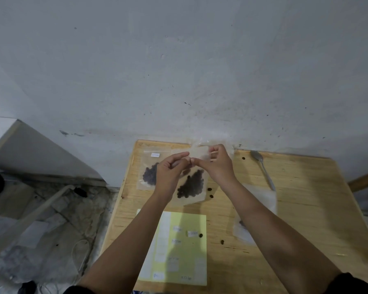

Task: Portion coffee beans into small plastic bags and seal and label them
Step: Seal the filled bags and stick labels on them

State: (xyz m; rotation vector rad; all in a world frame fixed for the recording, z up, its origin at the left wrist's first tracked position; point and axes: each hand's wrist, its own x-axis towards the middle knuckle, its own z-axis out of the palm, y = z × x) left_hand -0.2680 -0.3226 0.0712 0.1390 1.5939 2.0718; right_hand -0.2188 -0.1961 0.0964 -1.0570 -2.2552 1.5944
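While left hand [168, 172] and right hand [217, 164] pinch one bean bag [191, 187], a second bag [150, 175] and one spoon [262, 168] lie nearby.

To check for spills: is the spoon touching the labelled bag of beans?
Apart. The head view shows the spoon lying well to the right of the labelled bag.

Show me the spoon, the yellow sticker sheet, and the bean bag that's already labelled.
spoon [264, 170], head view, on the middle of its handle.
yellow sticker sheet [194, 262], head view, on a bare yellow patch.
labelled bean bag [148, 177], head view, on the beans inside it.
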